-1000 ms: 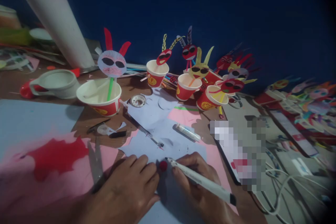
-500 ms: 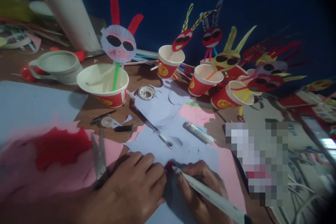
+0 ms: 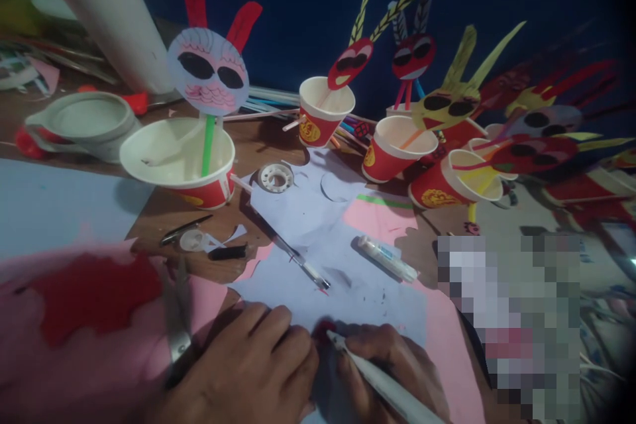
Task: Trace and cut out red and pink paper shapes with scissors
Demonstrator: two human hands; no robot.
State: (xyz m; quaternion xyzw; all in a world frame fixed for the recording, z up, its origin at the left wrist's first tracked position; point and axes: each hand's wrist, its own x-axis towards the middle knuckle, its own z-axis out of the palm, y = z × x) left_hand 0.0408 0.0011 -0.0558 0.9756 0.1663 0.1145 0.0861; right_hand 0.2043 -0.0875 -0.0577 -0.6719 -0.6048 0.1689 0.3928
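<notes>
A white marker [image 3: 380, 381] is held in my right hand [image 3: 402, 361], its tip down by a small dark-red piece of paper [image 3: 326, 327]. My left hand [image 3: 258, 364] lies to the left with fingers curled, and the red piece shows at its fingertips; the thumb is mostly hidden. Under both hands is a pale blue-white paper sheet [image 3: 377, 301]. Close to the left hand, scissors [image 3: 179, 331] lie partly open beside a red paper scrap [image 3: 99, 298]. A pen [image 3: 311, 271] and a clear glue tube [image 3: 387, 258] rest on the sheet.
Paper cups with bug-face puppets stand along the back, including a wide cup [image 3: 186, 189], a smaller cup [image 3: 320, 122] and a tilted cup [image 3: 442, 192]. A grey mug [image 3: 89, 129] is at left. A tape roll [image 3: 275, 179] lies mid-table. A pale pole [image 3: 109, 20] rises behind.
The view has shifted slightly, so the cups appear larger and spread wider. The marker tip stays by the small red piece; both hands keep their hold.
</notes>
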